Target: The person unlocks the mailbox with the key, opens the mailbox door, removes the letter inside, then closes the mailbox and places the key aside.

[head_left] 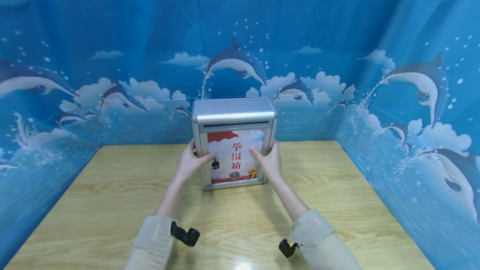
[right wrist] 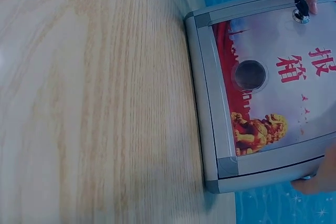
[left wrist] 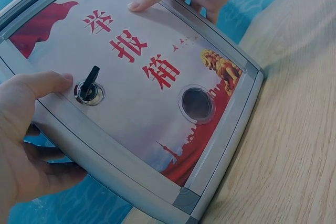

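A silver-framed report box (head_left: pixel 236 105) with red Chinese characters on its front stands upright at the far middle of the table, turned a little. My left hand (head_left: pixel 188 163) grips its left side, thumb on the front panel beside a black key (left wrist: pixel 91 80) in the lock. On the opposite side my right hand (head_left: pixel 271 163) holds the frame, its thumb pressing on the panel. Fingers of both hands wrap behind the side walls and are partly hidden. Low on the panel is a round window (left wrist: pixel 197 103). A narrow slot (head_left: pixel 236 126) runs under the lid.
The wood-grain table (head_left: pixel 123 203) extends toward me and to both sides. A blue dolphin-print curtain (head_left: pixel 150 32) hangs close behind the box and along the left and right table edges. Black wrist mounts (head_left: pixel 185 234) sit on the sleeves.
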### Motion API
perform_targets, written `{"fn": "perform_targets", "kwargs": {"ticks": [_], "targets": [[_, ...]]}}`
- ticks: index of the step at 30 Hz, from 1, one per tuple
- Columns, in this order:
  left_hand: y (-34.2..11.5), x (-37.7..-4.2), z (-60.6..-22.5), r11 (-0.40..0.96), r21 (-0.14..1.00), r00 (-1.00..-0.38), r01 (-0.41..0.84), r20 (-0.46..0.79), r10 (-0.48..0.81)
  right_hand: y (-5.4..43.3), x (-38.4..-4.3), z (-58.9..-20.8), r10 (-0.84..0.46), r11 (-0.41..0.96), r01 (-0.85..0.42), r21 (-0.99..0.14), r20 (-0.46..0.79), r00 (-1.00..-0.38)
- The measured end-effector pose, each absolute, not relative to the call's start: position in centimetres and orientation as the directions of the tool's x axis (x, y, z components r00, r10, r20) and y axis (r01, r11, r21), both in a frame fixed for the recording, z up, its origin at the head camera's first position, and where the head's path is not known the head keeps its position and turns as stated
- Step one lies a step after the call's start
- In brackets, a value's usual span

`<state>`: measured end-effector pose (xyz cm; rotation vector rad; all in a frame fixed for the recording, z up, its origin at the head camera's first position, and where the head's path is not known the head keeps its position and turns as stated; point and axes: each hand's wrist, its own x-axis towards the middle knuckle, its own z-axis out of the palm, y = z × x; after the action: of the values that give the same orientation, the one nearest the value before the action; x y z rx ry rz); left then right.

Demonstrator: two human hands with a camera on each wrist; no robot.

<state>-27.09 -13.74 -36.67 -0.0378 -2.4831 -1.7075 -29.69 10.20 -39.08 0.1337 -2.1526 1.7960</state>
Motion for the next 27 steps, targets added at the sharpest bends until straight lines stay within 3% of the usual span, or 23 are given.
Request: {"fn": "perform_targets", "kwargs": {"ticks": [14,18,22,27], "targets": [[-13.9,-27.1,-36.0,0.470,0.876,-0.985,0.113,0.159,-0.061,11.4,-29.6,-39.9,0.077,0.292,-0.329,-0.898,0.365,-0.928],[-14.2,-26.9,-35.0,0.484,0.861,-0.972,0.154,0.220,-0.083,11.8,-29.1,-40.1,0.103,0.312,-0.357,-0.880,0.405,-0.908],[-14.8,-26.7,-33.7,0.504,0.840,-0.951,0.200,0.289,-0.105,12.3,-28.6,-40.1,0.151,0.331,-0.429,-0.840,0.496,-0.855],[-15.3,-26.2,-32.0,0.510,0.806,-0.900,0.298,0.415,-0.130,12.9,-27.9,-39.7,0.140,0.450,-0.554,-0.700,0.668,-0.731]]}}
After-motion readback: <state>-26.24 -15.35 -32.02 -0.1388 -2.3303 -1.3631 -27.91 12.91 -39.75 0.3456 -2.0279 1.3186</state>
